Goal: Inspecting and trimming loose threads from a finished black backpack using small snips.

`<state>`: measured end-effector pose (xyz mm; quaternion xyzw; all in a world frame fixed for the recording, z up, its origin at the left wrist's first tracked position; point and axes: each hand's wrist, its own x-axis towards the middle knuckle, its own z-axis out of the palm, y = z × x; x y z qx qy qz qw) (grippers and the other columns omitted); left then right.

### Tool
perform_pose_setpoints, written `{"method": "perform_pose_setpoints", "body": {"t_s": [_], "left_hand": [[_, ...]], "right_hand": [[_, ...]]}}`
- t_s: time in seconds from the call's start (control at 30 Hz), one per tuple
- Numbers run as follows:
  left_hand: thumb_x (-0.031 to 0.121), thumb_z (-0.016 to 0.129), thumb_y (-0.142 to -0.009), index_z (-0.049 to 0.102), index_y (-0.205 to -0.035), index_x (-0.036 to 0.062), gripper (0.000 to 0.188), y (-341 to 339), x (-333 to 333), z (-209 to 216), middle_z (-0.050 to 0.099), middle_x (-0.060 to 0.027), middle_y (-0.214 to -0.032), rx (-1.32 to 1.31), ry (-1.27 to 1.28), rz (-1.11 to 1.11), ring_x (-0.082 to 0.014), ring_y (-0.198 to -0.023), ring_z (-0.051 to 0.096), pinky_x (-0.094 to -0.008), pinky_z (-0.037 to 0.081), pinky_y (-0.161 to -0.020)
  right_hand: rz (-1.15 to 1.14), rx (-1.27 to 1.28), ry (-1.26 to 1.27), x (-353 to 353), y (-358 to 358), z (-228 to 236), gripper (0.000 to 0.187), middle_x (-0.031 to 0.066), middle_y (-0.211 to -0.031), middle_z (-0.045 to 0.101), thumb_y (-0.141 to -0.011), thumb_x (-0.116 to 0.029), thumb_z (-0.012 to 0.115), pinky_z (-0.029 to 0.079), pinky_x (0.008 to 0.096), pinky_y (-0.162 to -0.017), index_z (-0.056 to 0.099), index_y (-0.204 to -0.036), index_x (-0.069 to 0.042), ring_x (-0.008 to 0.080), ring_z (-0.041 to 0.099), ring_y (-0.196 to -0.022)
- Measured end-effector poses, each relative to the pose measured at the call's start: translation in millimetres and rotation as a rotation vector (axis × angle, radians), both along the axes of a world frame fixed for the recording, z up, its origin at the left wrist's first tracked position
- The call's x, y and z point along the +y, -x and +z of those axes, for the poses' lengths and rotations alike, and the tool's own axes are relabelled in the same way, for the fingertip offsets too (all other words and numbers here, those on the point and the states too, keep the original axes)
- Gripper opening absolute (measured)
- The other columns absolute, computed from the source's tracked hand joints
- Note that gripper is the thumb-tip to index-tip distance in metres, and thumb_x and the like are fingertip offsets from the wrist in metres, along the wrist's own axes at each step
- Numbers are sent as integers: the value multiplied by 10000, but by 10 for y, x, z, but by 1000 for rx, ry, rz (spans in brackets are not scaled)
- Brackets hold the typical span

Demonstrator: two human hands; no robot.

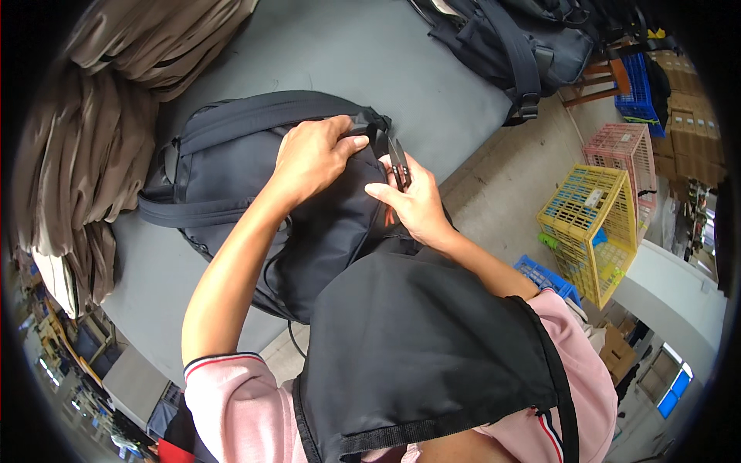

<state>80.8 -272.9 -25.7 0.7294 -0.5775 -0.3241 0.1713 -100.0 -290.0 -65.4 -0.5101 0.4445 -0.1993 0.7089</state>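
Note:
A black backpack point(231, 180) lies on the grey table in front of me, its straps and handle toward the left. My left hand point(315, 160) rests on its upper right part, thumb and fingers pinching fabric or webbing near the corner. Close beside it, my right hand point(417, 202) holds small dark thread snips point(398, 163), blades pointing up and away from me along the bag's right edge. A short orange strip shows below the right palm. Exactly what the left fingertips pinch is partly hidden.
Stacked brown fabric pieces point(85, 147) stand along the left side of the grey table point(309, 46). More black bags point(525, 46) lie at its far right. Past the right edge, on the floor, are a yellow crate point(590, 181), a pink crate point(641, 139) and blue crates. A black apron covers my front.

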Motion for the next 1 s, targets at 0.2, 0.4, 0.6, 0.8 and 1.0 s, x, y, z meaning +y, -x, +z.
{"method": "perform_pose_setpoints", "body": {"t_s": [0.2, 0.4, 0.6, 0.8, 1.0], "left_hand": [[163, 618, -875, 570, -737, 47, 187, 403, 794, 16, 568, 31, -687, 1103, 211, 839, -36, -640, 478, -212, 395, -595], [123, 604, -886, 612, -816, 41, 107, 629, 1048, 69, 615, 22, -772, 1288, 366, 1076, -45, -670, 520, -193, 421, -666], [123, 610, -882, 592, -787, 52, 120, 657, 1115, 113, 607, 33, -762, 1269, 411, 1100, -30, -661, 500, -181, 409, -666], [130, 619, -878, 581, -770, 59, 135, 649, 1150, 39, 596, 38, -742, 1222, 430, 1050, -28, -651, 489, -180, 403, -656], [125, 614, -883, 556, -735, 70, 168, 667, 1094, 161, 567, 48, -712, 1221, 394, 1092, -23, -638, 463, -180, 386, -633]], "right_hand": [[468, -49, 333, -81, 84, 391, 279, 15, -680, 495, -726, -114, 723, 365, 241, -543, 572, -932, -2, 80, 407, -589], [383, 49, 870, 137, 178, 703, 333, 79, -779, 591, -758, -134, 678, 466, 323, -619, 588, -1061, -32, 211, 563, -644], [545, 208, 1110, 186, 306, 928, 446, 87, -754, 572, -715, -12, 643, 468, 330, -601, 589, -1157, -47, 230, 570, -650], [609, 257, 1120, 181, 298, 1056, 400, 86, -785, 541, -791, -131, 628, 487, 376, -564, 557, -1176, -52, 270, 592, -623], [735, 333, 1144, 119, 233, 1145, 393, 96, -778, 545, -770, -65, 626, 468, 356, -549, 576, -1159, -38, 265, 564, -585]]}}
